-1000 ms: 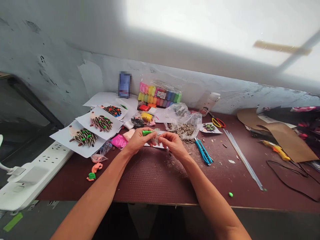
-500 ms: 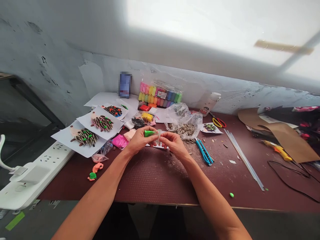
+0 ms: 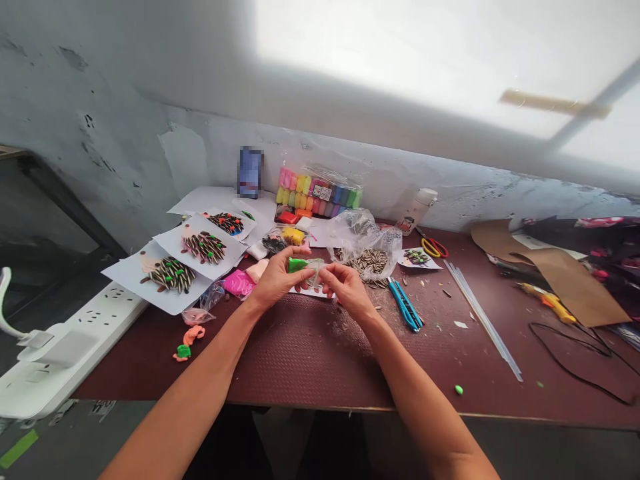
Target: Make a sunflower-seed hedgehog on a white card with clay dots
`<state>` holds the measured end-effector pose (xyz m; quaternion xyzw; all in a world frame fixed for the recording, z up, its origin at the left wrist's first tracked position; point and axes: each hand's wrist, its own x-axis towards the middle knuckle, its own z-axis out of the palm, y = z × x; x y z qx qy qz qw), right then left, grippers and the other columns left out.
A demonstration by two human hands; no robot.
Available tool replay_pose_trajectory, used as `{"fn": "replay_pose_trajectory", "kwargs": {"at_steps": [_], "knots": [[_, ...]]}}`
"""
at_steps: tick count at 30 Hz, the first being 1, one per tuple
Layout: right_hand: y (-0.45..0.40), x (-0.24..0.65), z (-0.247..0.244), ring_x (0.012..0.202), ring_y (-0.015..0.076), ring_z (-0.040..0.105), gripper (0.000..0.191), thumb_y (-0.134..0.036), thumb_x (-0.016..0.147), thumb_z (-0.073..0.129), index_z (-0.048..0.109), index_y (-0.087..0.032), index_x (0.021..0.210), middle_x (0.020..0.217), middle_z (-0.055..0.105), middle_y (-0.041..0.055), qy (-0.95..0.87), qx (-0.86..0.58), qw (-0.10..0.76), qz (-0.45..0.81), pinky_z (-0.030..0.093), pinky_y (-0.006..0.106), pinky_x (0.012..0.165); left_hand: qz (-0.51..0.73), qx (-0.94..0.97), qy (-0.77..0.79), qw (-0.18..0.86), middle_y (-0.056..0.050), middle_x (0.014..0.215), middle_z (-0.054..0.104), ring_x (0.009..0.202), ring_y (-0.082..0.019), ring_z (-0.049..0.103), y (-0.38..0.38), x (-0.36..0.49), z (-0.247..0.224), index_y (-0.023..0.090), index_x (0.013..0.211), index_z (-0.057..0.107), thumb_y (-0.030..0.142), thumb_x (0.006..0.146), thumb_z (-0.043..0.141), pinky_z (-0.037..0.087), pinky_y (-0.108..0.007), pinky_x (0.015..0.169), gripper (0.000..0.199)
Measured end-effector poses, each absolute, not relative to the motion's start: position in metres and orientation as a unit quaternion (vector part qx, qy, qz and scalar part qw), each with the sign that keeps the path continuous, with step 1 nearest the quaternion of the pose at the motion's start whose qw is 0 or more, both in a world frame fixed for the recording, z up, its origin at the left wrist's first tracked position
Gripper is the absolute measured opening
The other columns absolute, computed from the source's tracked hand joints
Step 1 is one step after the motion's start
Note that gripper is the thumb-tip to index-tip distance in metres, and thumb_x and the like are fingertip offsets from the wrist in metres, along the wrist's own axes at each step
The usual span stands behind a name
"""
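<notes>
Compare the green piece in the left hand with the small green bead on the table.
The green piece is gripped by the left hand and meets a clear plastic wrapper, while the green bead lies loose on the dark red table, away from both hands. The piece is larger and wedge-shaped; the bead is much smaller and rounded. Both are the same bright green.

a single head-worn view looks forward and down — close above the left hand [image 3: 277, 280], right hand [image 3: 347, 290] and maroon workbench [image 3: 300, 360].
</notes>
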<state>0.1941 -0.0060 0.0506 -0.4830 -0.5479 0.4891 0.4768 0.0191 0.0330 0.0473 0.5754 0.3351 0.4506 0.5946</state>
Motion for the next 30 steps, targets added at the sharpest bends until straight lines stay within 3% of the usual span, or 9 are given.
{"fn": "replay_pose_trajectory", "kwargs": {"at_steps": [6,10,12,15,18,22,30], "knots": [[-0.004,0.197,0.049,0.051,0.0098,0.049,0.038,-0.056,0.074,0.072,0.065,-0.019,0.071,0.06,0.06,-0.0017,-0.556,-0.499,0.481,0.46,0.039,0.023,0.049,0.457,0.561,0.327,0.607,-0.003,0.088,0.07,0.053,-0.013,0.064,0.038,0.018,0.045,0.015,0.118,0.056,0.043,0.069,0.085,0.052,-0.025,0.049,0.064],[-0.002,0.203,0.052,0.052,0.0099,0.047,0.036,-0.054,0.069,0.076,0.066,-0.019,0.07,0.061,0.061,-0.0011,-0.537,-0.507,0.512,0.439,0.039,0.023,0.05,0.471,0.569,0.324,0.592,-0.009,0.105,0.07,0.07,-0.018,0.071,0.048,0.016,0.047,0.016,0.119,0.056,0.039,0.071,0.083,0.06,-0.035,0.064,0.059],[-0.001,0.206,0.054,0.053,0.0097,0.047,0.036,-0.053,0.068,0.078,0.066,-0.019,0.069,0.062,0.061,-0.001,-0.526,-0.501,0.537,0.429,0.04,0.024,0.052,0.494,0.601,0.331,0.534,-0.01,0.108,0.07,0.084,-0.02,0.071,0.052,0.016,0.053,0.016,0.117,0.059,0.035,0.073,0.08,0.06,-0.037,0.075,0.052],[-0.002,0.208,0.058,0.052,0.0089,0.045,0.036,-0.051,0.068,0.08,0.065,-0.019,0.067,0.061,0.06,-0.0018,-0.508,-0.486,0.575,0.419,0.038,0.023,0.052,0.562,0.652,0.375,0.344,-0.01,0.111,0.068,0.101,-0.021,0.066,0.047,0.019,0.069,0.017,0.104,0.066,0.029,0.079,0.075,0.055,-0.037,0.09,0.029],[-0.004,0.206,0.06,0.051,0.0084,0.043,0.038,-0.053,0.068,0.082,0.064,-0.019,0.066,0.059,0.057,-0.0031,-0.505,-0.467,0.592,0.419,0.036,0.023,0.051,0.507,0.729,0.346,0.303,-0.006,0.092,0.07,0.088,-0.019,0.065,0.033,0.027,0.083,0.017,0.088,0.069,0.03,0.086,0.069,0.054,-0.033,0.082,0.013],[-0.007,0.202,0.061,0.05,0.0083,0.041,0.044,-0.058,0.067,0.083,0.063,-0.019,0.064,0.054,0.052,-0.0044,-0.516,-0.447,0.586,0.436,0.033,0.023,0.05,0.395,0.772,0.32,0.38,-0.004,0.082,0.07,0.074,-0.017,0.063,0.02,0.036,0.091,0.017,0.083,0.067,0.034,0.084,0.071,0.049,-0.027,0.065,0.018],[-0.009,0.203,0.065,0.051,0.0093,0.041,0.047,-0.062,0.071,0.079,0.061,-0.019,0.061,0.051,0.051,-0.004,-0.55,-0.447,0.549,0.444,0.033,0.024,0.052,0.351,0.738,0.305,0.489,-0.004,0.075,0.072,0.066,-0.015,0.062,0.021,0.031,0.097,0.014,0.082,0.071,0.033,0.082,0.069,0.046,-0.024,0.059,0.019]]}}
